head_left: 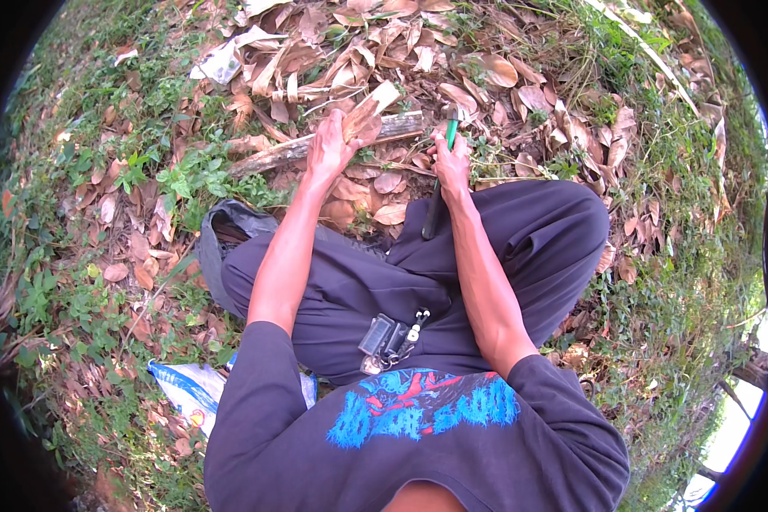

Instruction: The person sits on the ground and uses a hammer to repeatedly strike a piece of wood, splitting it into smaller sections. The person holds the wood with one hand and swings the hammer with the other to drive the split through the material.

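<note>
My left hand (331, 143) is closed around a split piece of wood (374, 104), whose pale end points up and to the right. Beneath it on the leaves lies a weathered branch (290, 154), slanting from lower left to upper right. In my right hand (451, 160) is a hammer (432, 218) with a green and black handle. Its small metal head shows just above my fingers, partly blurred, and the dark handle end hangs down by my crossed legs. The two hands are apart, both just beyond my knees.
Dry brown leaves (495, 70) and green weeds (188, 175) cover the ground. A white sheet-like scrap (230, 55) lies at the far left. A blue and white plastic sack (188, 388) is beside my left hip. A small dark device (384, 337) rests on my lap.
</note>
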`<move>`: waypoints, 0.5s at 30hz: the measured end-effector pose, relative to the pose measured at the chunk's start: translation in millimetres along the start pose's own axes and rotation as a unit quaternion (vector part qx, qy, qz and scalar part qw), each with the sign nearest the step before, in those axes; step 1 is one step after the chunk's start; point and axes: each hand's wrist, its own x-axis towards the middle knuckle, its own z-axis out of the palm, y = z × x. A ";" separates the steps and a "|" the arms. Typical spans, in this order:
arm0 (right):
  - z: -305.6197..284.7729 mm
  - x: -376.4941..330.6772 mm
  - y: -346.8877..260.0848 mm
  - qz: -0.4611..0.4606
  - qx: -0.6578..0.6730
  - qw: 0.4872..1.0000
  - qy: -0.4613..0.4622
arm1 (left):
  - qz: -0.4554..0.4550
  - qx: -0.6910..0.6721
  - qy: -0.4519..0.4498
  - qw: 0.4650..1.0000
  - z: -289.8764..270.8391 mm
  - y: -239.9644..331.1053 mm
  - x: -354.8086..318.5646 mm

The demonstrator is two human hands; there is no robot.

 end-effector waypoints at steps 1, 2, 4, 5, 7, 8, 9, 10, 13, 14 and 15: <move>0.8 0.7 2.9 -0.008 0.000 1.000 0.007 | 0.026 0.006 0.003 1.000 2.5 0.1 -1.7; 0.9 2.0 5.3 -0.015 0.000 1.000 0.013 | 0.051 0.012 0.006 0.999 4.8 0.1 -2.4; 0.6 3.3 7.3 -0.017 -0.005 1.000 0.007 | 0.055 -0.010 0.023 0.998 6.2 -3.2 -2.0; 1.4 2.6 7.4 -0.017 -0.008 1.000 0.003 | 0.043 -0.017 0.026 0.999 7.2 -4.8 -1.5; 2.9 3.3 6.9 -0.019 0.004 1.000 0.005 | 0.027 -0.024 0.025 0.999 5.6 -5.2 0.8; 3.0 3.3 6.9 -0.020 0.010 1.000 0.006 | 0.002 -0.047 0.000 0.999 3.4 -3.5 0.6; 2.9 2.1 7.4 -0.017 0.018 1.000 0.004 | -0.022 -0.070 -0.024 0.997 0.2 -2.6 0.9; 1.2 3.6 8.6 -0.016 0.014 1.000 0.005 | -0.044 -0.093 -0.049 0.993 -6.5 4.1 4.6; -1.5 3.2 10.5 -0.008 0.005 1.000 0.002 | -0.108 -0.207 -0.022 0.972 -29.2 -1.2 16.8; -2.5 2.3 7.2 -0.004 0.006 1.000 0.002 | -0.093 -0.246 0.001 0.965 -39.5 -4.7 21.3; -3.0 0.8 4.3 0.000 0.006 1.000 0.002 | -0.123 -0.148 0.013 0.981 -51.5 -9.1 26.3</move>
